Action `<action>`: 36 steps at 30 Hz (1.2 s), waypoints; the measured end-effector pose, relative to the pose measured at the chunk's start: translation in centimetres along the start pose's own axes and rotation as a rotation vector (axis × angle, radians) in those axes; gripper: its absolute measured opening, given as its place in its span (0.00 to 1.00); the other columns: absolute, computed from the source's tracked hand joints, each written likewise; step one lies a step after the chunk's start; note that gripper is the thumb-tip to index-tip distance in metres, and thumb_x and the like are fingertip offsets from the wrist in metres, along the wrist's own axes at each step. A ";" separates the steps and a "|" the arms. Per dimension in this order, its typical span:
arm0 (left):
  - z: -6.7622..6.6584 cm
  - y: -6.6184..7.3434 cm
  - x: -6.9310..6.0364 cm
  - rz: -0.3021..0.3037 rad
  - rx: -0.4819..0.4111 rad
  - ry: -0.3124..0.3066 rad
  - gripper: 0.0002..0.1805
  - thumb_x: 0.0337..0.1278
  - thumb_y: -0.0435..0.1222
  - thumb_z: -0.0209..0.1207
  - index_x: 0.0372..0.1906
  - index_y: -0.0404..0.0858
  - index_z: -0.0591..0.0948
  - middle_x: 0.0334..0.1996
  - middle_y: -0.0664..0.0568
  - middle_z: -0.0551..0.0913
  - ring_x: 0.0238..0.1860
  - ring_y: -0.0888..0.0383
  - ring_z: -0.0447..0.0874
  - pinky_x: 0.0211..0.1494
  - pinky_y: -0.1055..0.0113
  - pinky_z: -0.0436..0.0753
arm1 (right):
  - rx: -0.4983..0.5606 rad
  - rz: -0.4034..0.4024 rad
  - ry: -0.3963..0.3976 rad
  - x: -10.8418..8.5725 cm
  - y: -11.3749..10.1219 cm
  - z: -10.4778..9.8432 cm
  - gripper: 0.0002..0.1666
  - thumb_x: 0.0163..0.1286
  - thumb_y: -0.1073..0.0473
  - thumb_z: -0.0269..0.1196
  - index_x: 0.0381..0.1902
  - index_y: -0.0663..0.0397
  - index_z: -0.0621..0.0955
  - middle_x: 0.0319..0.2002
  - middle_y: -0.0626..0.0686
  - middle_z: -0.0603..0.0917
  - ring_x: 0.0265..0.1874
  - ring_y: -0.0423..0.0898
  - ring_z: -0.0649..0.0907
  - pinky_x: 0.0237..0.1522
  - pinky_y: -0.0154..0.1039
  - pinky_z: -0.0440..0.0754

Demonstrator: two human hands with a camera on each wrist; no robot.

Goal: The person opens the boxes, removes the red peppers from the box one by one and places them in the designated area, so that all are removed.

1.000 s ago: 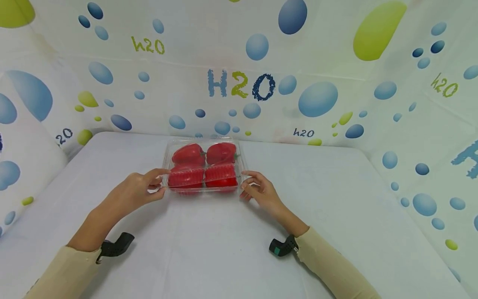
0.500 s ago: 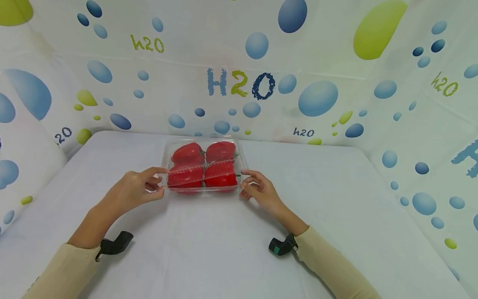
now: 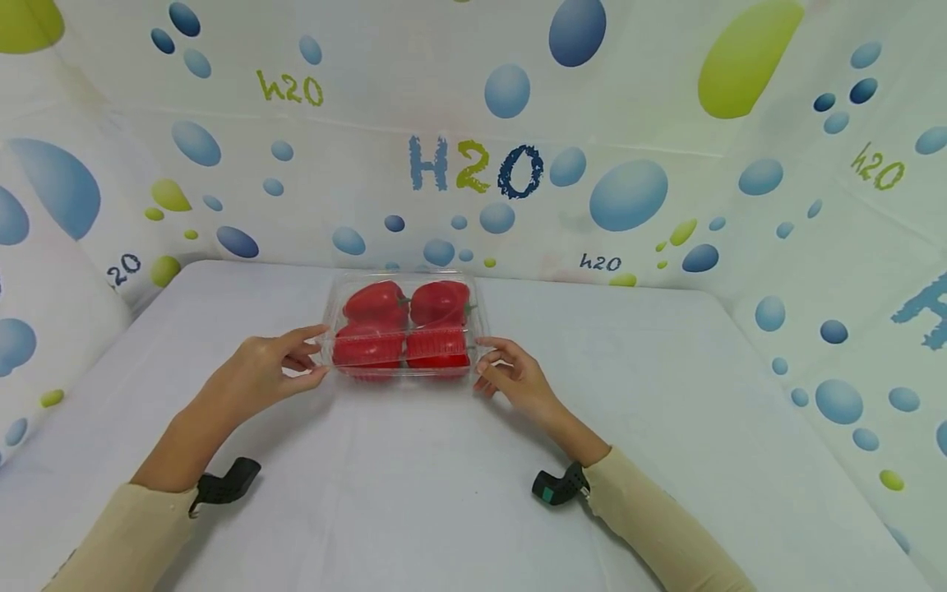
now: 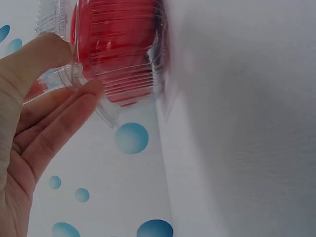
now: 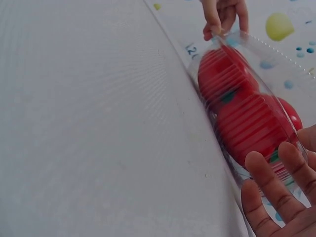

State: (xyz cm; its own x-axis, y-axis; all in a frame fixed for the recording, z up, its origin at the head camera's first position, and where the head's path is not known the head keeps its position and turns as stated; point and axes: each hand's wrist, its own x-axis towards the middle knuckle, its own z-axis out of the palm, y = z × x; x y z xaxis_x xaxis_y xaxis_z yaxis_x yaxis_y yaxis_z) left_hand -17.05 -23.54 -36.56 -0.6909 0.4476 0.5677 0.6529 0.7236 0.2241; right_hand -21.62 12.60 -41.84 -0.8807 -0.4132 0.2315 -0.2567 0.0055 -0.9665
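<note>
Head view shows a white table [image 3: 414, 493] before an H2O-printed backdrop [image 3: 333, 164]. Near the far edge, one clear clamshell box [image 3: 403, 372] lies with long axis left-to-right; stems of its red bell peppers [image 3: 375, 302] point rightward. Left hand [image 3: 261, 374] pinches its left end, right hand [image 3: 524, 385] its right end.

The right hand [image 5: 291, 207] pinched the near edge of a clear ribbed plastic clamshell [image 5: 269, 57] of red bell peppers [image 5: 254, 126] on a white tablecloth [image 5: 108, 123]; the left hand [image 5: 226, 15] gripped its far end, before a spotted backdrop [image 5: 301, 32].
</note>
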 end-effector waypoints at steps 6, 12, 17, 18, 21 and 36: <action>0.6 -0.6 0.0 0.066 0.059 0.094 0.38 0.24 0.27 0.78 0.54 0.31 0.80 0.30 0.45 0.87 0.27 0.54 0.87 0.30 0.60 0.85 | -0.012 0.018 -0.004 -0.1 -0.1 -0.2 0.26 0.70 0.67 0.59 0.65 0.64 0.70 0.38 0.59 0.80 0.30 0.43 0.85 0.32 0.35 0.83; 1.2 -0.8 0.2 0.116 0.072 0.134 0.28 0.49 0.42 0.72 0.53 0.30 0.81 0.32 0.43 0.88 0.29 0.51 0.87 0.32 0.58 0.85 | -0.022 0.024 0.016 -0.6 -0.1 -0.6 0.26 0.70 0.68 0.59 0.64 0.64 0.70 0.38 0.62 0.79 0.29 0.44 0.85 0.31 0.35 0.83; 1.0 -1.0 -0.2 0.113 0.100 0.151 0.40 0.65 0.62 0.41 0.55 0.31 0.79 0.33 0.41 0.87 0.29 0.49 0.87 0.31 0.55 0.84 | -0.022 -0.001 -0.013 -0.2 -0.1 -0.3 0.26 0.70 0.68 0.59 0.65 0.67 0.69 0.39 0.63 0.80 0.30 0.45 0.86 0.31 0.36 0.84; 0.9 -1.1 -0.3 0.103 0.101 0.144 0.41 0.64 0.63 0.40 0.56 0.31 0.78 0.33 0.41 0.87 0.29 0.48 0.87 0.31 0.55 0.84 | -0.024 -0.007 -0.017 -0.1 -0.1 -0.2 0.26 0.70 0.68 0.59 0.65 0.67 0.69 0.38 0.63 0.80 0.30 0.45 0.86 0.31 0.37 0.84; 0.8 -1.2 -0.4 0.081 0.102 0.115 0.43 0.62 0.64 0.39 0.56 0.30 0.79 0.35 0.40 0.87 0.31 0.47 0.87 0.32 0.54 0.85 | -0.024 -0.018 -0.022 0.1 -0.1 -0.1 0.26 0.70 0.70 0.58 0.64 0.69 0.69 0.38 0.63 0.80 0.29 0.46 0.86 0.31 0.38 0.84; -0.2 -0.7 -0.3 0.270 0.265 -0.070 0.28 0.21 0.20 0.76 0.42 0.28 0.84 0.33 0.39 0.87 0.32 0.46 0.88 0.33 0.57 0.85 | -0.020 0.009 -0.023 0.0 -0.1 0.0 0.25 0.71 0.69 0.58 0.65 0.66 0.69 0.38 0.61 0.79 0.30 0.44 0.86 0.32 0.36 0.84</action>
State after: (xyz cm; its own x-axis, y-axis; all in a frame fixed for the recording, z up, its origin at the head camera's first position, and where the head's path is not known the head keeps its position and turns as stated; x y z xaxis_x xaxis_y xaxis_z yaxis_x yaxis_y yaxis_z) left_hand -17.24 -24.29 -36.74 -0.5306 0.6685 0.5211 0.7173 0.6817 -0.1441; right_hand -21.60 12.61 -41.69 -0.8736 -0.4340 0.2202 -0.2571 0.0273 -0.9660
